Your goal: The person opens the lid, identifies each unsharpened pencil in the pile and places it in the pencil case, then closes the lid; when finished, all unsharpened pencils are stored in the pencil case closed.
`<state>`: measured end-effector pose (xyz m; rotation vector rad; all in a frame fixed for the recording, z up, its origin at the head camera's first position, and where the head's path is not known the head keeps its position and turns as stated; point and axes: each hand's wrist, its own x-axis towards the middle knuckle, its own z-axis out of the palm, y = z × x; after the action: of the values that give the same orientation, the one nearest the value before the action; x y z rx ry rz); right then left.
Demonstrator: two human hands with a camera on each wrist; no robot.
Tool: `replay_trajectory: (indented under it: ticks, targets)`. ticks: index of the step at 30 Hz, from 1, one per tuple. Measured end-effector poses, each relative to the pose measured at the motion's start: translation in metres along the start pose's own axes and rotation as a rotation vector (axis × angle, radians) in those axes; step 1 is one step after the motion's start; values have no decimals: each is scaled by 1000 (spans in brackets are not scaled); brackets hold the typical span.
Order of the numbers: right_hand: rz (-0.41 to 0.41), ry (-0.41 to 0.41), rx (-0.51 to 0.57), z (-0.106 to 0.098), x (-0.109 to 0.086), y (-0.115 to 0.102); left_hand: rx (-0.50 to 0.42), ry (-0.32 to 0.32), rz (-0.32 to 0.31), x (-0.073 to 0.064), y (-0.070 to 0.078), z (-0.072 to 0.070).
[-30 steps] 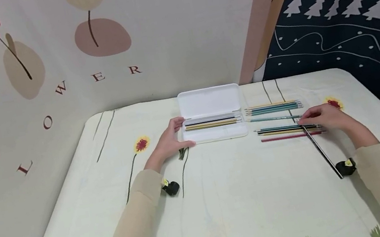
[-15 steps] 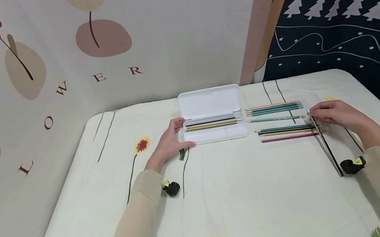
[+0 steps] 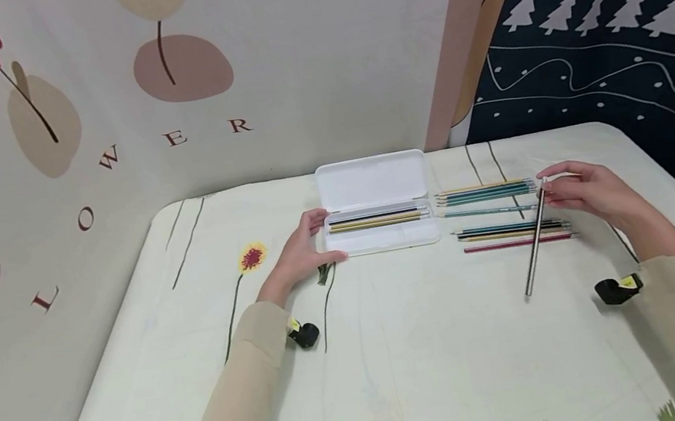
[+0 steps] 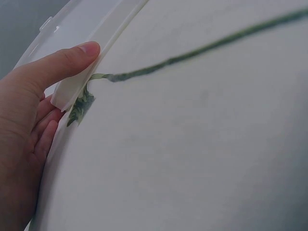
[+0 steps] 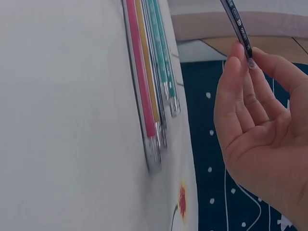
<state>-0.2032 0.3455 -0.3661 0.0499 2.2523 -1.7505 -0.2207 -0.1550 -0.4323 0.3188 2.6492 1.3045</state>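
A white pencil case [image 3: 372, 180] lies open at the table's far middle, with several pencils [image 3: 379, 221] in its tray. My left hand [image 3: 299, 250] grips the case's left end; in the left wrist view its thumb [image 4: 65, 65] lies on the rim and the other fingers are partly hidden. My right hand [image 3: 596, 195] pinches a dark pencil [image 3: 535, 245] by its eraser end, the shaft slanting down toward me. Left of that hand lie teal pencils [image 3: 487, 194], a lone teal pencil [image 3: 490, 210], several dark and yellow pencils [image 3: 509, 230] and a pink pencil [image 3: 515, 243].
Each wrist carries a small black camera, such as the right wrist camera [image 3: 618, 290]. A pale flower-print cloth [image 3: 399, 348] covers the table. A printed white curtain [image 3: 314, 59] hangs behind, and a dark tree-pattern cloth [image 3: 606, 65] hangs at the right.
My right hand first moved right, then rose slightly; the dark pencil's lower end has swung from the right to the left. The left hand and case have stayed put.
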Motion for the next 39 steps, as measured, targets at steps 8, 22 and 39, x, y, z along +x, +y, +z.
replay_trajectory:
  ticks: [8,22,39]
  targets:
    - [-31,53,120,15,7,-8,-1,-3,6,0,-1,1]
    - [-76,104,334,44,20,-17,0,2,11,1,-4,1]
    - [-24,169,411,98,45,-30,-3,5,20,4,-7,1]
